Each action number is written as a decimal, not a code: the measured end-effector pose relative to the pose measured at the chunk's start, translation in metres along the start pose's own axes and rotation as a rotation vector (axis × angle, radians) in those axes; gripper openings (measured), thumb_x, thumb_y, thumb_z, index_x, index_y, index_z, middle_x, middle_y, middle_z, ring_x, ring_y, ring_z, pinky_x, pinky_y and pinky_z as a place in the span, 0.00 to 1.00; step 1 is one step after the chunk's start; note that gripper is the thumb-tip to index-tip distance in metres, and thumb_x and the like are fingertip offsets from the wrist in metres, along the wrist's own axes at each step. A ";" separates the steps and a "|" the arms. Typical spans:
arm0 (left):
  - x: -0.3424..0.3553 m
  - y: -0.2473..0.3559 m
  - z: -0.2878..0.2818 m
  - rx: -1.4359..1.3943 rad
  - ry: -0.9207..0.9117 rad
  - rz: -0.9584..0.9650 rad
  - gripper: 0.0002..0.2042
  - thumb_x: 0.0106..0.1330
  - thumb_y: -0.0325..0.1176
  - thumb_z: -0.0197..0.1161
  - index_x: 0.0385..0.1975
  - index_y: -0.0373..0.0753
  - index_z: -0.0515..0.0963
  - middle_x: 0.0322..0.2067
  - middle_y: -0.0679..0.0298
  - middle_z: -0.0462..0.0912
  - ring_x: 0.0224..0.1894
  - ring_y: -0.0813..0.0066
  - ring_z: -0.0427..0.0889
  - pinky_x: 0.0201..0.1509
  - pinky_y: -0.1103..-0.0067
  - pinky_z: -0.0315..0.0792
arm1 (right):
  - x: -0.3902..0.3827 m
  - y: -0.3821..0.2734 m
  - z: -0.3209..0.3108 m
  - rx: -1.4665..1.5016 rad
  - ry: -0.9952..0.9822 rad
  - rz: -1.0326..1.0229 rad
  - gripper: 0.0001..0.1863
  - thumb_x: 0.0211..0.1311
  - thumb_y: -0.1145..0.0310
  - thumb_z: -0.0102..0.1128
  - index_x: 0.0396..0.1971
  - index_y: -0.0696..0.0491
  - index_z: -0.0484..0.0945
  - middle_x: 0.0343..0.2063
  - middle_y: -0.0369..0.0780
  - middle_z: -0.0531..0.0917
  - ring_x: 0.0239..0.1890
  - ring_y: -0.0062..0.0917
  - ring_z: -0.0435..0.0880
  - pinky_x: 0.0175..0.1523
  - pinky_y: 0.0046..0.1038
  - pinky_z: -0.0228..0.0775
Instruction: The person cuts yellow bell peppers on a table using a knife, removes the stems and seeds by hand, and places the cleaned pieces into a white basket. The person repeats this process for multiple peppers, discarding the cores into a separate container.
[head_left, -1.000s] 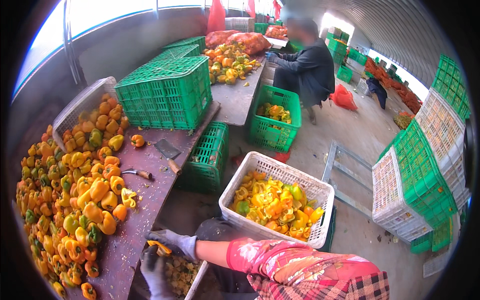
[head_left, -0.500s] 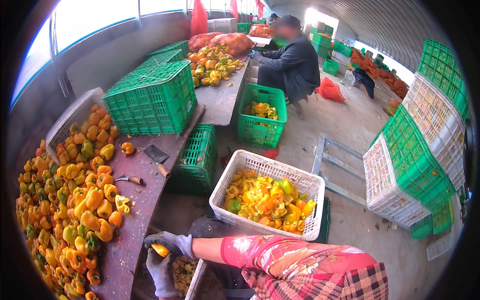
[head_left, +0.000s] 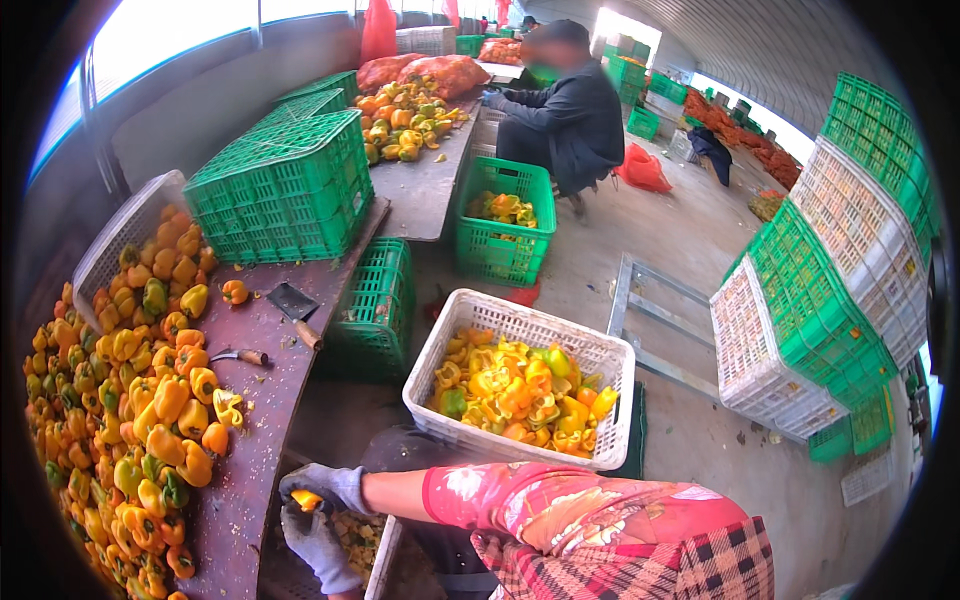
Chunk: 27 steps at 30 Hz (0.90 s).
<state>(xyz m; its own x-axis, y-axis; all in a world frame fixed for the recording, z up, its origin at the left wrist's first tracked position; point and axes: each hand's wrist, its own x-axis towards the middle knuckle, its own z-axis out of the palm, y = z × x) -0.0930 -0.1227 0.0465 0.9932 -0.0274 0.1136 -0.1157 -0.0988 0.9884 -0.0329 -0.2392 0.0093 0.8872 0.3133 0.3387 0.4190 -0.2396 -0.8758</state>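
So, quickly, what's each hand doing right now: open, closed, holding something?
Grey-gloved right hand: closed on a smooth yellow-orange pepper, partly hidden.
Grey-gloved left hand: right below the pepper; whether it grips too cannot be told.

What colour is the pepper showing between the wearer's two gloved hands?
The pepper is yellow-orange; it shows in the head view, the only one here.

My right hand (head_left: 337, 485), gray-gloved, grips a yellow-orange pepper piece (head_left: 306, 499). My left hand (head_left: 312, 540), also gloved, just below; its hold unclear. Scraps (head_left: 358, 538) in a bin beside it. On the table (head_left: 235, 500), left: heaped peppers (head_left: 165, 400), curved knife (head_left: 250, 356), cleaver (head_left: 293, 301). Ahead, white crate (head_left: 622, 410) of cut peppers (head_left: 525, 385).
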 end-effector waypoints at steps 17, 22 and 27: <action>-0.002 -0.013 -0.008 0.135 0.154 0.153 0.09 0.62 0.25 0.56 0.40 0.31 0.70 0.33 0.63 0.74 0.37 0.74 0.73 0.46 0.79 0.70 | -0.014 -0.041 -0.024 0.011 -0.108 0.326 0.15 0.56 0.61 0.54 0.40 0.52 0.77 0.38 0.42 0.82 0.42 0.37 0.81 0.46 0.32 0.71; -0.023 -0.052 -0.081 0.902 -0.046 0.121 0.23 0.53 0.26 0.59 0.51 0.30 0.71 0.49 0.46 0.74 0.53 0.51 0.71 0.61 0.68 0.63 | 0.020 -0.033 -0.016 1.288 0.244 0.950 0.18 0.65 0.52 0.44 0.32 0.51 0.77 0.28 0.40 0.79 0.30 0.31 0.76 0.35 0.31 0.70; -0.028 0.030 -0.042 0.310 -0.034 0.079 0.22 0.50 0.28 0.70 0.46 0.32 0.74 0.45 0.53 0.76 0.49 0.61 0.75 0.55 0.74 0.67 | 0.019 -0.012 -0.034 1.743 -0.058 0.343 0.13 0.65 0.58 0.43 0.33 0.48 0.75 0.33 0.40 0.80 0.37 0.31 0.78 0.48 0.32 0.72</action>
<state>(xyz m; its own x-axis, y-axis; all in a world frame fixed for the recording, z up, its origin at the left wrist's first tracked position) -0.1236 -0.0828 0.0777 0.9805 -0.0793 0.1798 -0.1966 -0.3928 0.8984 -0.0147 -0.2615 0.0378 0.8588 0.5021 0.1019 -0.4716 0.8525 -0.2256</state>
